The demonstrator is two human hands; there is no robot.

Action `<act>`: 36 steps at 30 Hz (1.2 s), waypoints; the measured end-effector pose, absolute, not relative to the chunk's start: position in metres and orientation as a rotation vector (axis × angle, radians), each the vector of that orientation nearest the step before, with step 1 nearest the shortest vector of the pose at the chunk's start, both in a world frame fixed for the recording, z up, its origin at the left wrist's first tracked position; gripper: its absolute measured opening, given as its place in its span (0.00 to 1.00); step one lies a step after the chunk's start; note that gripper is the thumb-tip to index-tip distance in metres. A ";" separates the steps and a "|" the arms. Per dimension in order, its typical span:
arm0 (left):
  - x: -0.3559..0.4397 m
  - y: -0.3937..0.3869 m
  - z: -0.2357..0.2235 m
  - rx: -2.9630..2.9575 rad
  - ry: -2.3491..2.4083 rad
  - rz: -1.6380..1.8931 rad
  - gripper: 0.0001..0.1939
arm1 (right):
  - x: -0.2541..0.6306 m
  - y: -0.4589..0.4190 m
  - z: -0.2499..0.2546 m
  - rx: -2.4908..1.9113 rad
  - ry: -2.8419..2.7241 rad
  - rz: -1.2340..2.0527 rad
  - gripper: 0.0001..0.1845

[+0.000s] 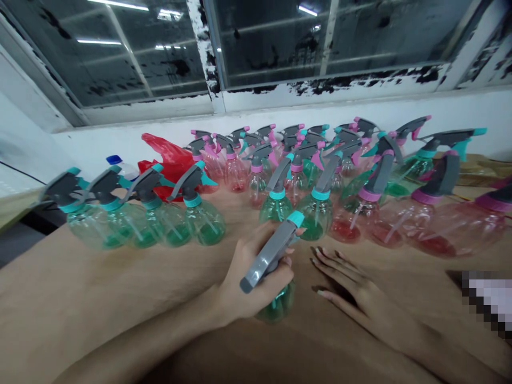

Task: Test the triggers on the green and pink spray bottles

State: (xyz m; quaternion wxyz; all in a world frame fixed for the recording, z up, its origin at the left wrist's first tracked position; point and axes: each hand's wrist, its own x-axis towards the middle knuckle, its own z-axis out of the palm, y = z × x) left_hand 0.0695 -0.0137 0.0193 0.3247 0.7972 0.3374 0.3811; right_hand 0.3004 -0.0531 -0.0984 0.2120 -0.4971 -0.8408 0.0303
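My left hand (256, 277) is wrapped round a spray bottle (268, 256) with a grey and teal trigger head and a clear green body. Its fingers close about the neck just below the head, and the bottle's lower part shows beneath the hand. My right hand (352, 288) rests low over the tabletop to the right, fingers stretched out and holding nothing. Just beyond both hands stand two green spray bottles (320, 213) with teal collars. A pink spray bottle (360, 213) is close ahead of the right fingertips.
Several green spray bottles (204, 224) stand in a row at the left. Many pink and green ones crowd the back and right of the wooden table (168, 298). A red plastic bag (168, 160) and a blue-capped bottle (122, 166) sit near the wall beneath the window (320, 42).
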 end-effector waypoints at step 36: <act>0.067 -0.009 0.027 2.241 0.872 0.909 0.10 | 0.298 -0.054 -0.091 -1.355 -2.292 0.114 0.30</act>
